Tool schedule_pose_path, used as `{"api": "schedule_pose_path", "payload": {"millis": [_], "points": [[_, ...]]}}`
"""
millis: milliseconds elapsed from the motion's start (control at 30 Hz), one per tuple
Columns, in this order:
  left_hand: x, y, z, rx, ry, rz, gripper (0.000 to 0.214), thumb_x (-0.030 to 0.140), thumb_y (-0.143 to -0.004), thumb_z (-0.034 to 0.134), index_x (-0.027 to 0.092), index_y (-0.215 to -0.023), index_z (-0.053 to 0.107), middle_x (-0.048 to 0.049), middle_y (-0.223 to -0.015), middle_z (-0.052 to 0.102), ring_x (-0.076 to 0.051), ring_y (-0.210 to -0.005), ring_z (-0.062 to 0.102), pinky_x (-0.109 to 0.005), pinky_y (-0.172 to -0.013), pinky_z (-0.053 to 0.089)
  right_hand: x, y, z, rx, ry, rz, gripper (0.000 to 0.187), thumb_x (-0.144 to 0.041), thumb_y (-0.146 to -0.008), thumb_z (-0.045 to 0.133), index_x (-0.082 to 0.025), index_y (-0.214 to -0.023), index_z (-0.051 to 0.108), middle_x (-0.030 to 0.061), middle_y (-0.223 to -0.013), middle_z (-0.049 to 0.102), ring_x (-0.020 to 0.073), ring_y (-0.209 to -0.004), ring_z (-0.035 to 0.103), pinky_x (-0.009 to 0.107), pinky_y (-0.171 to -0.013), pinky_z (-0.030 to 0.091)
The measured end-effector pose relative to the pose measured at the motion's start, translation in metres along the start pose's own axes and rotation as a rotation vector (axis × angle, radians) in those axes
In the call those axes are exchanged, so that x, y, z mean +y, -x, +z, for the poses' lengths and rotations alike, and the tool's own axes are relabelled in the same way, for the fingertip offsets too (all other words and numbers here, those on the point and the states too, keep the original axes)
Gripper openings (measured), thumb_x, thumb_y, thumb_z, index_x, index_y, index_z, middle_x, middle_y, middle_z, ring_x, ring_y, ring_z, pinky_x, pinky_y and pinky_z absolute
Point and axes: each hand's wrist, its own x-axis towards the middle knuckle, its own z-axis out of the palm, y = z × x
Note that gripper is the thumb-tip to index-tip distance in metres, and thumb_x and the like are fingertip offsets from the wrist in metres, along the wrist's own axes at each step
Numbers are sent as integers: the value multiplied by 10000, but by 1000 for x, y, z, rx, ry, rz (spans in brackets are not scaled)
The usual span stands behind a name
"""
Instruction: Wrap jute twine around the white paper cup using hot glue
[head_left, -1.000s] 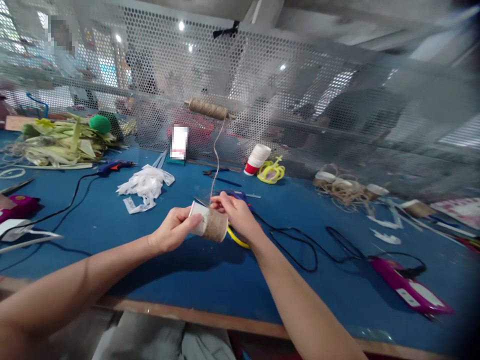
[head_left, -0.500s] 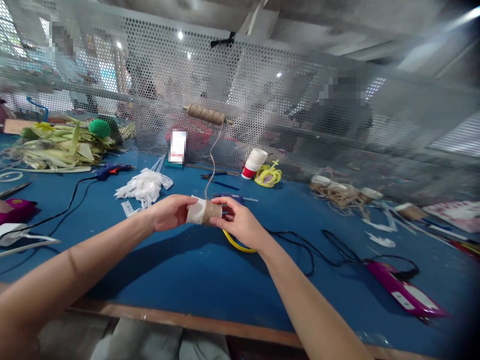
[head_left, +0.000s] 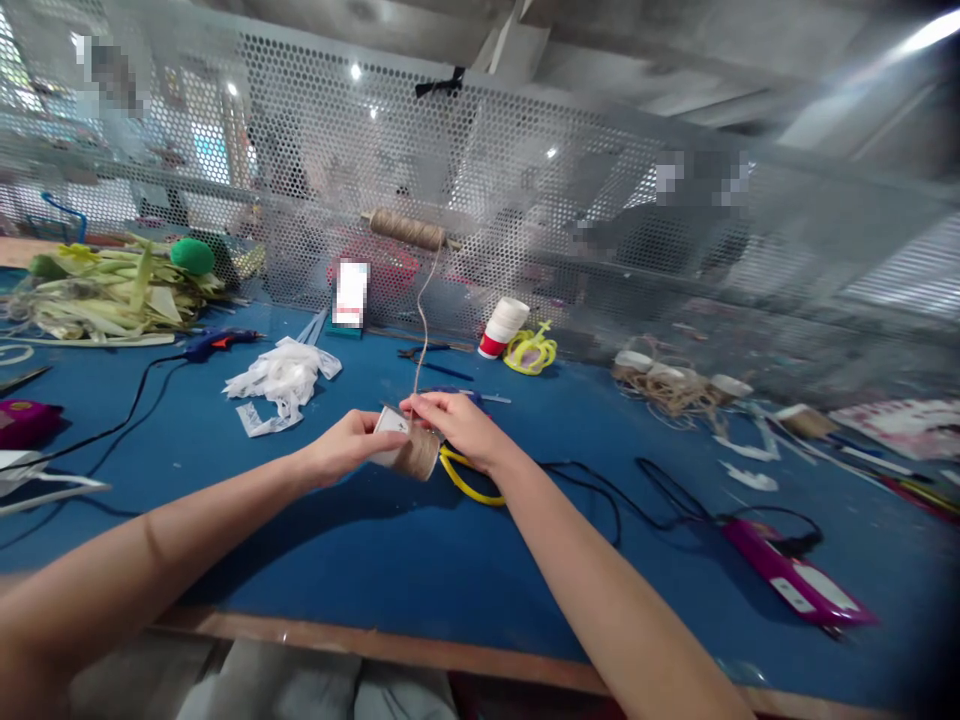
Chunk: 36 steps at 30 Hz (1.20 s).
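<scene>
A small white paper cup (head_left: pixel 391 424), its far part wrapped in brown twine (head_left: pixel 417 454), is held on its side above the blue table. My left hand (head_left: pixel 352 443) is closed round the cup's bare white end, thumb across the side. My right hand (head_left: pixel 450 422) pinches the strand of twine (head_left: pixel 424 330) at the top of the cup. That strand runs up to a twine spool (head_left: pixel 407 229) mounted on the perforated metal screen. Just behind my right hand, a yellow ring (head_left: pixel 469 487) lies on the table, partly hidden.
Stacked paper cups (head_left: pixel 504 327) and a yellow crown shape (head_left: pixel 531 350) stand by the screen. White plastic scraps (head_left: pixel 285 375) and a blue glue gun (head_left: pixel 217 343) lie left. To the right are a purple power strip (head_left: pixel 799 575), its black cable and twine-wrapped cups (head_left: pixel 675 380).
The cup has tilted and sunk slightly. My right hand has moved from the cup's wrapped end to the strand at its top, and my left thumb now lies across the white side.
</scene>
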Motion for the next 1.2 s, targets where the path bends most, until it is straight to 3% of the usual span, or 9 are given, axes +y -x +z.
{"api": "schedule_pose_path", "payload": {"millis": [167, 433, 500, 567, 633, 700, 833, 1000, 1200], "points": [[-4, 4, 4, -83, -211, 54, 326, 413, -637, 677, 102, -602, 585, 42, -524, 477, -65, -501, 357, -215, -502, 249, -6, -14, 9, 26, -187, 36, 226, -366, -649, 722, -164, -743, 688, 36, -773, 673, 111, -661, 558, 270, -680, 446], [-6, 5, 9, -64, -216, 26, 394, 484, -635, 640, 95, -598, 592, 29, -511, 466, -65, -490, 345, -213, -494, 259, -9, -20, 17, -68, -186, 11, 241, -397, -717, 660, -160, -755, 684, 51, -812, 689, 137, -785, 622, 265, -704, 481], [-7, 5, 8, -63, -188, 16, 402, 488, -634, 642, 87, -625, 615, 15, -525, 501, -74, -499, 381, -215, -506, 287, -4, -25, 8, 47, -13, 17, 309, -440, -796, 562, -155, -775, 680, 66, -803, 692, 147, -757, 634, 267, -661, 492], [-8, 6, 6, -48, -180, 23, 417, 501, -638, 638, 85, -621, 621, 7, -522, 515, -79, -498, 397, -215, -505, 295, 4, -30, -12, 257, 174, 30, 347, -448, -846, 485, -157, -801, 669, 78, -797, 690, 157, -727, 633, 269, -614, 484], [-8, 7, 5, -18, -188, 28, 439, 523, -638, 633, 86, -607, 620, 10, -507, 510, -77, -486, 393, -213, -496, 289, 15, -33, -39, 413, 277, 54, 279, -403, -841, 507, -168, -802, 654, 87, -792, 683, 177, -743, 623, 279, -608, 463], [-7, 7, 4, 12, -191, 26, 462, 549, -625, 634, 88, -608, 621, 13, -501, 509, -78, -483, 395, -211, -493, 291, 27, -34, -63, 484, 372, 109, 142, -314, -762, 626, -185, -705, 643, 83, -696, 664, 202, -742, 617, 292, -609, 446], [-8, 8, 5, 76, -171, 48, 496, 587, -593, 644, 91, -602, 620, 11, -508, 524, -81, -491, 408, -207, -497, 305, 50, -32, -86, 451, 494, 261, 206, -189, -626, 751, -198, -519, 576, 38, -532, 595, 187, -630, 598, 307, -606, 448], [-12, 9, 7, 38, -180, 61, 498, 587, -593, 649, 91, -631, 639, 6, -536, 545, -92, -522, 428, -220, -544, 343, 65, -32, -77, 409, 477, 343, 181, -302, -868, 541, -145, -807, 604, 9, -788, 627, 98, -674, 584, 270, -646, 493], [-14, 7, 1, 54, -239, 105, 502, 592, -653, 597, 90, -644, 613, 5, -552, 508, -94, -546, 399, -223, -550, 330, 37, -11, -71, 447, 274, 272, 92, -149, -754, 595, -159, -665, 573, 2, -529, 553, 130, -530, 555, 267, -527, 462]]}}
